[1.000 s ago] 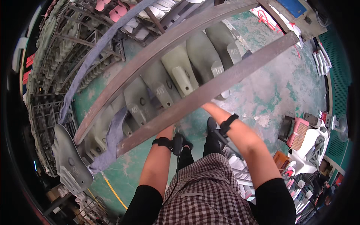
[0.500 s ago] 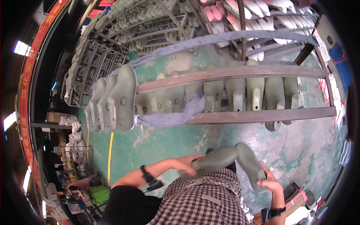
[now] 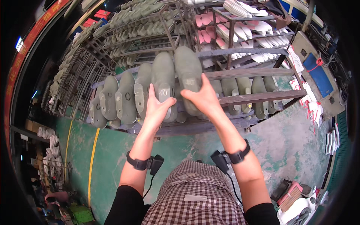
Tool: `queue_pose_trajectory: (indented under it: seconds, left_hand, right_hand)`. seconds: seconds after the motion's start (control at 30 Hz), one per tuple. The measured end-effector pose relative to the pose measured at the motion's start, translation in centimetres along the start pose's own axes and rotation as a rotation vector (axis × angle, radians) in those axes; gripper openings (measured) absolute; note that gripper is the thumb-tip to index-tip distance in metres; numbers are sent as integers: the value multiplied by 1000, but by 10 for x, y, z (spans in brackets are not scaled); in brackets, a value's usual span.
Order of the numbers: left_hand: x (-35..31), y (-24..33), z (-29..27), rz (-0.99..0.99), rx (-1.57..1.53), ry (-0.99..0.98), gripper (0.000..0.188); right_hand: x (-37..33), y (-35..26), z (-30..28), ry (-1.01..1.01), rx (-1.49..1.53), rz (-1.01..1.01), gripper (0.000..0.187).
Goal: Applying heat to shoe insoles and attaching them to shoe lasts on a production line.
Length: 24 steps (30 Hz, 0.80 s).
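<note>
Two large olive-green shoe lasts stand upright, sole side toward me, at the middle of a dark rack (image 3: 258, 97). The left last (image 3: 164, 71) has a pale patch near its lower end, and my left hand (image 3: 156, 107) is closed round that end, thumb across the front. Round the lower half of the right last (image 3: 188, 62) my right hand (image 3: 202, 98) is closed, thumb in front and fingers at its outer side. More matching lasts (image 3: 126, 98) line the rack on both sides. My fingers behind the lasts are mostly hidden.
Behind stand tall racks of green lasts (image 3: 137, 30); pink lasts (image 3: 204, 36) and white ones (image 3: 258, 26) fill shelves at the back right. Yellow lines (image 3: 93, 161) cross the green floor. A green crate (image 3: 80, 213) lies lower left, a pink box (image 3: 290, 197) lower right.
Both hands have risen from in front of my apron to the rack, carrying the two lasts up and forward. The lasts have turned from slanting to upright, and the rack appears closer.
</note>
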<state>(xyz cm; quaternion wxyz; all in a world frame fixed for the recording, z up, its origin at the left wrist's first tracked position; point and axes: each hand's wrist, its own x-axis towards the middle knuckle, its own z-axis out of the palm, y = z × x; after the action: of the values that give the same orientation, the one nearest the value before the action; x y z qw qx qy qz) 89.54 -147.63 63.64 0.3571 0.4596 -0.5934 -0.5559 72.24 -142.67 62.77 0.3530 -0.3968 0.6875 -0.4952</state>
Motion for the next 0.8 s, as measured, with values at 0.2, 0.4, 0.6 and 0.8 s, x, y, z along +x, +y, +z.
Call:
queue_pose_trajectory:
  seconds: [0.2,0.4,0.6,0.8]
  left_hand:
    - [28,-36,7,451,762,238,79]
    - [-90,-122,32,890,607,-761,36]
    - [-47,-280,238,-64,392,-718,74]
    - [44,-398,357,-383,676,-507,88]
  right_hand:
    - [6,30,8,129,-265,-352,79]
    - [-100,198,-80,239,-238,-606,21]
    - [-40,433,-213,644,-498,54,39]
    - [77,499,-252,-48,-552,342,48]
